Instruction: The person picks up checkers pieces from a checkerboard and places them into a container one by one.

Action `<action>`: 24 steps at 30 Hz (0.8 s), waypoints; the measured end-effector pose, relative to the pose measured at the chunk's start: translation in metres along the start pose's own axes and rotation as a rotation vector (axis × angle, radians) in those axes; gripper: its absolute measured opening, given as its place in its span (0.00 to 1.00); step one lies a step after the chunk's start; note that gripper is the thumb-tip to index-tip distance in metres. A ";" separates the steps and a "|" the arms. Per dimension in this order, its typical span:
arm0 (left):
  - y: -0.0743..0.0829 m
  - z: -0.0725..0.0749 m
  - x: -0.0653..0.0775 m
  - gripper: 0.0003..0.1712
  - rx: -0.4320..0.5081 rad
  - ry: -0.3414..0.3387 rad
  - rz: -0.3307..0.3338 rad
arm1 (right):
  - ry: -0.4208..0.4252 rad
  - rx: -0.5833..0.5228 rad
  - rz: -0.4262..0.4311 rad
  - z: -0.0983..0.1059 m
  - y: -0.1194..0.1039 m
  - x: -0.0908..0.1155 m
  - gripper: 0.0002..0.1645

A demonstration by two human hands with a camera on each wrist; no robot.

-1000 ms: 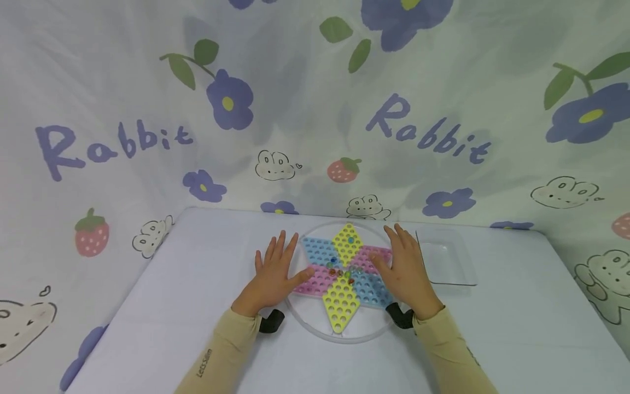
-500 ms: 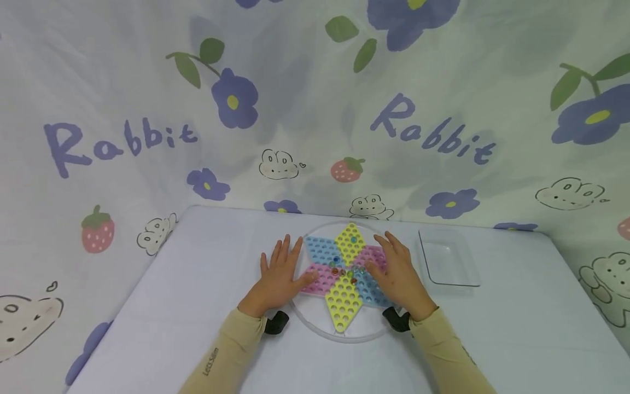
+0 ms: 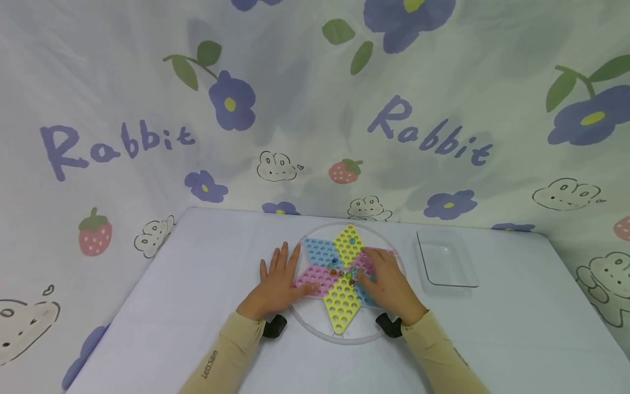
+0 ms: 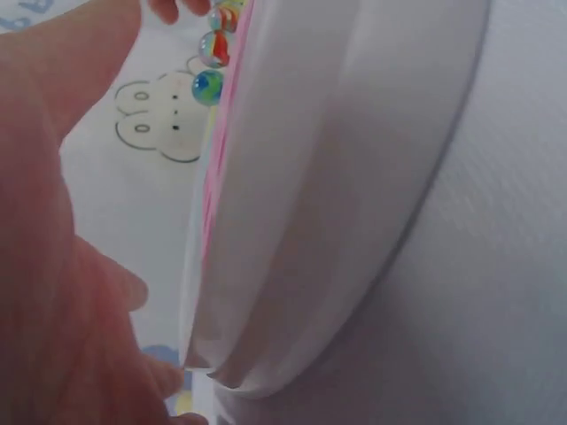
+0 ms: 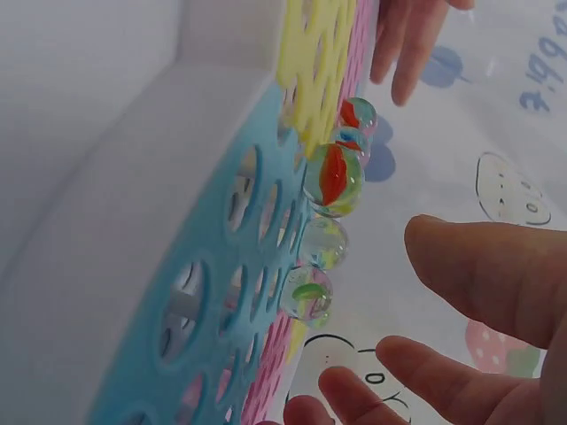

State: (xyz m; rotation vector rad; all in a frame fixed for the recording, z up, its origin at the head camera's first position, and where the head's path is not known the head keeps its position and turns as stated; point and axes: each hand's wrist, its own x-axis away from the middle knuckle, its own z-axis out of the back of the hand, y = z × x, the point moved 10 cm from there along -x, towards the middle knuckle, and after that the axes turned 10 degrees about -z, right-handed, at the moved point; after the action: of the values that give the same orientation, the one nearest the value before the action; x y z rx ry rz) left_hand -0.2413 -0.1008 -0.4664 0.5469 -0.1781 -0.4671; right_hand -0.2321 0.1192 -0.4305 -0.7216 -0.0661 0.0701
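Note:
A round Chinese checkers board (image 3: 344,340) with a pink, yellow and blue star of holes lies on the table. Several glass marbles (image 3: 349,274) sit round its centre, and a blue marble (image 3: 351,241) is on the far yellow point. My left hand (image 3: 275,287) is spread at the board's left rim, its thumb over the pink section. Over the right half reaches my right hand (image 3: 389,282), fingers slightly bent, thumb close to the marbles. In the right wrist view nothing lies between that thumb and fingers, and a red-swirled marble (image 5: 333,180) stands out before them.
To the right of the board stands a clear rectangular tray (image 3: 453,285). A white cloth covers the table (image 3: 187,284). Behind it hangs a printed fabric backdrop (image 3: 295,82) with flowers, rabbits and strawberries.
My right hand has moved left and inward over the board, its thumb now beside the central marbles and its fingers more bent. My left hand has come down slightly at the left rim.

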 end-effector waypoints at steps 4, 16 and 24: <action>-0.004 -0.005 0.001 0.66 -0.010 -0.031 0.009 | -0.009 0.000 0.000 -0.003 -0.001 0.001 0.35; -0.010 -0.007 0.005 0.72 -0.033 -0.053 0.014 | -0.022 0.016 0.021 -0.011 -0.001 0.001 0.18; -0.011 -0.011 0.004 0.79 -0.006 -0.089 -0.016 | -0.017 0.038 0.010 -0.008 0.004 -0.001 0.18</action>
State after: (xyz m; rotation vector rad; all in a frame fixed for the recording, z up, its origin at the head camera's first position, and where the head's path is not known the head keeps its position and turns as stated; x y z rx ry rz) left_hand -0.2381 -0.1057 -0.4812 0.5227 -0.2575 -0.5077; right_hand -0.2321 0.1168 -0.4387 -0.6837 -0.0769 0.0868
